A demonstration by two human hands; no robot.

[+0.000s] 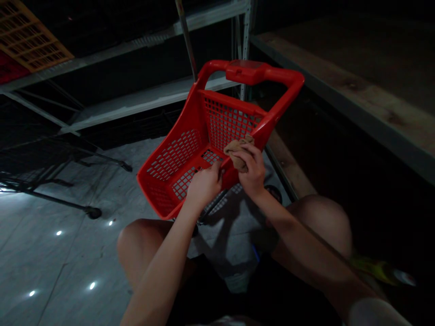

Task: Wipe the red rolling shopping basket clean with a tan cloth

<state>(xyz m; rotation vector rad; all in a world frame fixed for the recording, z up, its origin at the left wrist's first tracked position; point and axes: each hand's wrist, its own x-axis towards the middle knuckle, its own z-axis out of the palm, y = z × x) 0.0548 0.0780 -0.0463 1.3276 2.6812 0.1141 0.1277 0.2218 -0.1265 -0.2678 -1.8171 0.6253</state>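
A red plastic shopping cart (176, 154) with grid-like walls stands in front of me, its handle (287, 77) at the upper right. My left hand (205, 181) grips the near rim of the basket, fingers curled over the edge. My right hand (252, 170) holds a crumpled brown cloth (238, 151) against the same rim, nearer the handle end. Part of the cloth is covered by the fingers. Below the basket, the dark frame and a wheel (273, 194) show between my knees and the cart.
White metal shelving (136, 106) runs behind the cart, with a yellow crate (32, 38) at upper left. Dark wheeled frames (93, 212) stand on the grey floor (41, 262) at left. A wooden-edged platform (360, 97) lies right. A yellow bottle (377, 270) is at lower right.
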